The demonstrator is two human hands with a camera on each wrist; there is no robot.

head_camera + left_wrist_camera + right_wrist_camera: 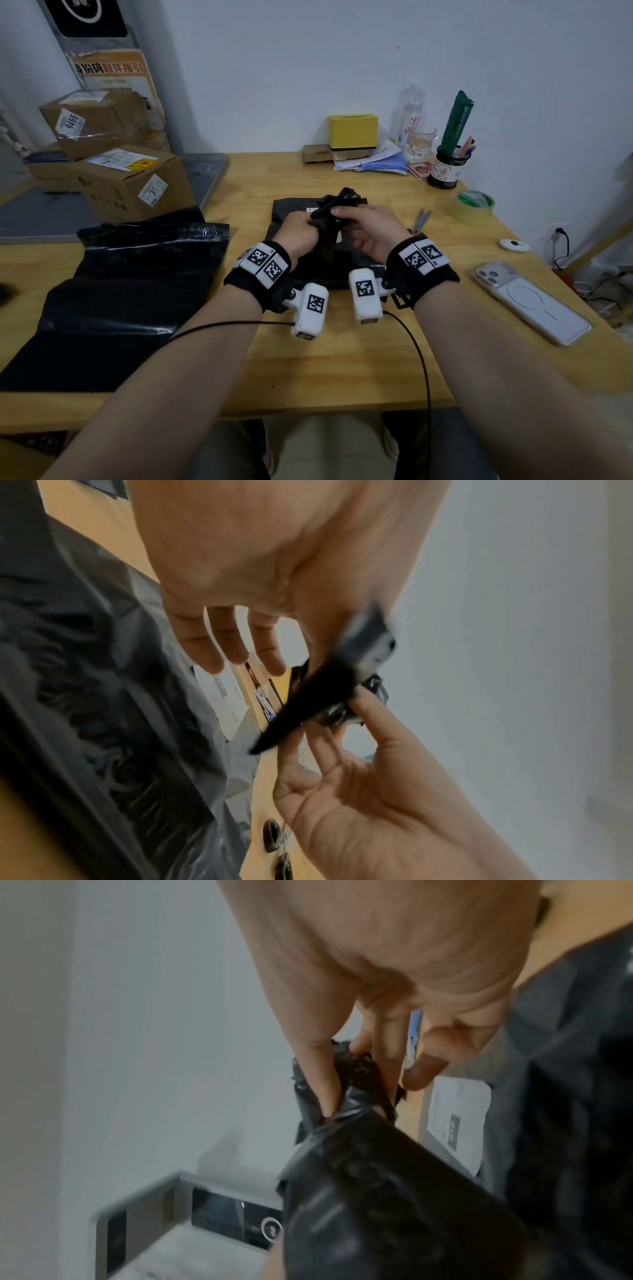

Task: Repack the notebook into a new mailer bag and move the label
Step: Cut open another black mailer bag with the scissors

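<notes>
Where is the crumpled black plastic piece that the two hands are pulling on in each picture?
Head view: the black plastic piece sits in the middle, between the left hand and right hand.
Left wrist view: it crosses the centre as a dark wedge.
Right wrist view: it is bunched at the fingertips, centre.
Shared landmark: the white label on the black bag below.
</notes>
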